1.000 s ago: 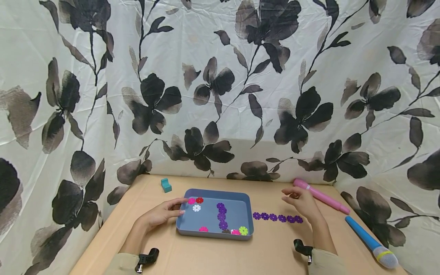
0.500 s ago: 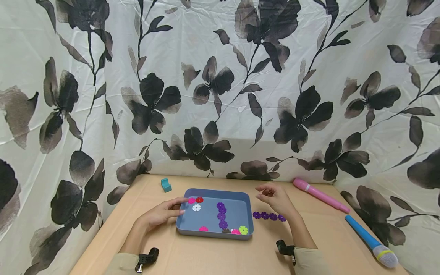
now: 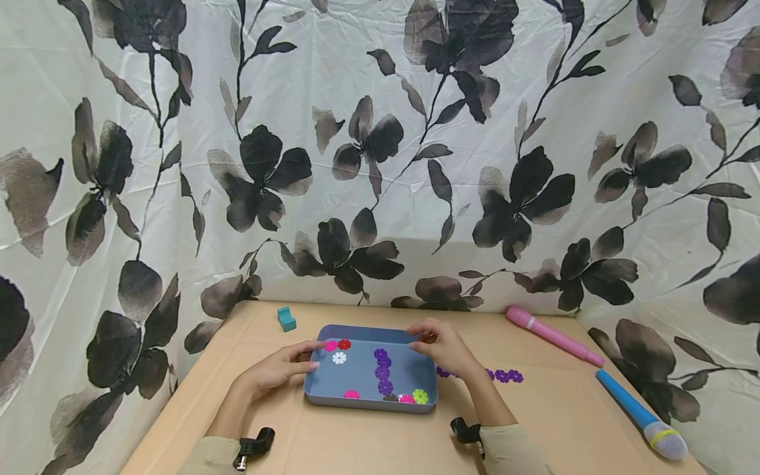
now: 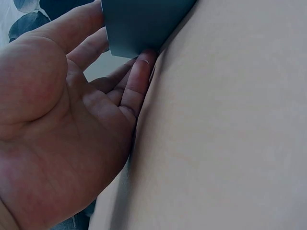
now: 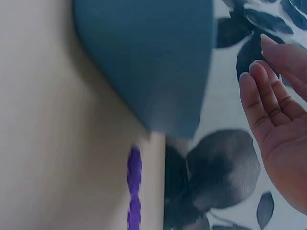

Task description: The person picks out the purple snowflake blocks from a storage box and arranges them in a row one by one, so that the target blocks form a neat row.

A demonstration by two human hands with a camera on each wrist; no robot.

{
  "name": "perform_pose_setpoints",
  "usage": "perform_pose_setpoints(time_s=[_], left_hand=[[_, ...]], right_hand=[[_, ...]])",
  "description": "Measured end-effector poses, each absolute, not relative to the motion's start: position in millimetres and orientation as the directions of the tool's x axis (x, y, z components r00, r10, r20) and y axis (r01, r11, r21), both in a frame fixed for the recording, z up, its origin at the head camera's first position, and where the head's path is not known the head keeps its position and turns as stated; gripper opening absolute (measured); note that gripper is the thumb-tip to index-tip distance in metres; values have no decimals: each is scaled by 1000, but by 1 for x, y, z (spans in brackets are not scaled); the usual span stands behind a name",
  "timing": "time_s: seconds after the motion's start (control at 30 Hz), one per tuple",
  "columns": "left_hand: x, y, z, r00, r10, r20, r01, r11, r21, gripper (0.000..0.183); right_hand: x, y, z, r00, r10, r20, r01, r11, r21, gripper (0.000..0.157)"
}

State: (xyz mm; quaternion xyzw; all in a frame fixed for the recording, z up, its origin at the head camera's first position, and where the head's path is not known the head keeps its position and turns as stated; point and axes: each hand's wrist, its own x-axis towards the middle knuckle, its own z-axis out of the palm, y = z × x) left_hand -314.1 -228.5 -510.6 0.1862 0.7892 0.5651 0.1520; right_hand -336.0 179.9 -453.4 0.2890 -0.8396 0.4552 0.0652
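Note:
My left hand [image 3: 276,371] holds the left edge of a shallow blue-grey tray [image 3: 350,379], and the left wrist view shows its fingers against the outer wall [image 4: 144,28]. Over the tray's right rim hovers my right hand [image 3: 445,346], fingers slightly bent, nothing visible in them. Inside the tray lies a crooked column of purple flower-shaped discs [image 3: 383,373]. Pink [image 3: 330,346], red [image 3: 344,344] and white [image 3: 339,358] discs sit at its far left corner. A yellow-green disc [image 3: 420,396] rests at the near right. On the table, a purple disc row [image 3: 503,375] is partly hidden by my right forearm.
A pink toy microphone [image 3: 555,336] lies at the table's back right, with a blue one [image 3: 641,412] in front of it. A small teal block [image 3: 286,319] stands behind the tray at the left. A floral curtain [image 3: 356,264] hangs around the table.
My right hand has moved left, from beyond the right end of the purple row on the table to above the tray's right rim. My left hand and the tray have stayed put.

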Motion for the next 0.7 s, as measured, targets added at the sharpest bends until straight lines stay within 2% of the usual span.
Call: perform_pose_setpoints(time_s=[0.27, 0.7], left_hand=[[-315, -229, -512, -882, 472, -12, 133, 273, 953, 63], [-314, -227, -512, -888, 460, -29, 112, 277, 954, 62]], right_hand=[[-333, 153, -460, -807, -505, 306, -538, 415, -734, 21], [-329, 132, -472, -731, -675, 99, -555, 504, -661, 27]])
